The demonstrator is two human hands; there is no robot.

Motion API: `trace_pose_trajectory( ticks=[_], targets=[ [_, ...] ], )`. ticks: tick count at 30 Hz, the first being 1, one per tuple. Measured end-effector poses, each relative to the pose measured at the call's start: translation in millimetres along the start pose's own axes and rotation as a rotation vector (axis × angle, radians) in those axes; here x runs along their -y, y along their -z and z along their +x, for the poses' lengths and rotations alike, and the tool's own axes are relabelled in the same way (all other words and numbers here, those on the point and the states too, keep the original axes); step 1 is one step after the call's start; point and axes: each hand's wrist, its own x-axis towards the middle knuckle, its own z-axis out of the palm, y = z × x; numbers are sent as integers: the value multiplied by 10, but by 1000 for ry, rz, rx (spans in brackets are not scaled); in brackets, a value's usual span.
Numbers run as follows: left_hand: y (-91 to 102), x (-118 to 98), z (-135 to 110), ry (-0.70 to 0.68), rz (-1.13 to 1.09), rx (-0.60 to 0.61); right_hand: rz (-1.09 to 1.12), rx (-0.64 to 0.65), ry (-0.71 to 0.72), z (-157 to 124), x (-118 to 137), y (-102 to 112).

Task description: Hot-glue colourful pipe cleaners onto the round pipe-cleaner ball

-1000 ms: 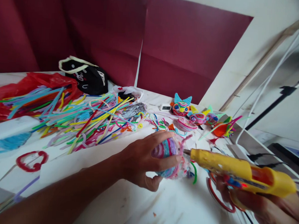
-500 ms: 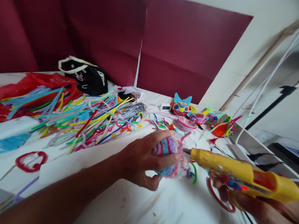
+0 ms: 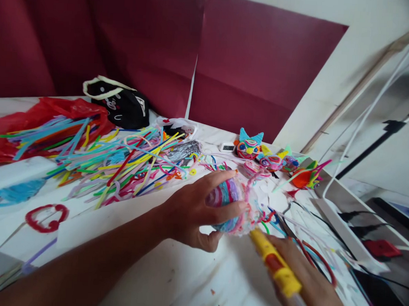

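My left hand [image 3: 196,212] is closed around a ball [image 3: 226,204] wrapped in pink, blue and purple pipe cleaners, its fingers over the top and the thumb underneath. A pink pipe cleaner end sticks up from the ball's right side, where the surface looks pale and clear. In my right hand [image 3: 304,268] is a yellow hot glue gun [image 3: 276,264], its front end close under the ball's lower right; whether the nozzle touches is hidden. A clear glue stick shows at the gun's rear. Part of the gun and hand is blurred by motion.
Loose pipe cleaners [image 3: 121,162] spill from a red plastic bag [image 3: 52,106] at left, beside a black bag [image 3: 121,105]. Finished owl-like figures [image 3: 248,146] stand at the back right. A power strip [image 3: 351,233] with cables lies along the right edge. A red pipe-cleaner loop [image 3: 46,218] lies at left.
The glue gun has swung from pointing left at the ball's side to a steeper angle below it, moving down and left with my right hand. My left hand keeps hold of the ball.
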Motion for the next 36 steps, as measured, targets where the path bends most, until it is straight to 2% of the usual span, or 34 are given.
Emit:
trace_pose_trajectory(
  ticks=[1,3,5,7,9,12,13,15,17,18,21,25,36],
  targets=[
    [-3,-4,-1,2,2,5,-23,55,65,24,31,-91],
    [-13,-14,-2,0,2,8,-92,68,133,76,97,-300],
    [-26,-23,1,-6,-2,3,-126,58,158,132,155,-481],
    [-35,-27,5,-8,-12,3,-138,89,152,181,196,-555],
    [-37,-27,8,-9,-23,7,-156,119,175,221,218,-481],
    [-34,-23,5,-9,-34,11,-150,82,202,285,239,-154],
    [-34,-23,3,-12,-36,14,-118,55,130,320,250,-22],
    [-39,-26,-2,-17,-39,29,4,-123,-37,424,287,216],
    [-50,-33,-6,-16,-43,43,180,-212,-131,576,337,378],
    [-57,-38,-9,-14,-48,45,266,-220,-135,663,362,427],
    [-78,-54,-14,-18,-75,43,445,-168,-144,927,418,474],
    [-90,-68,-12,-15,-91,47,577,-95,-118,1156,427,448],
    [-106,-76,-18,-2,-107,66,747,-128,-141,1225,312,308]
  ],
)
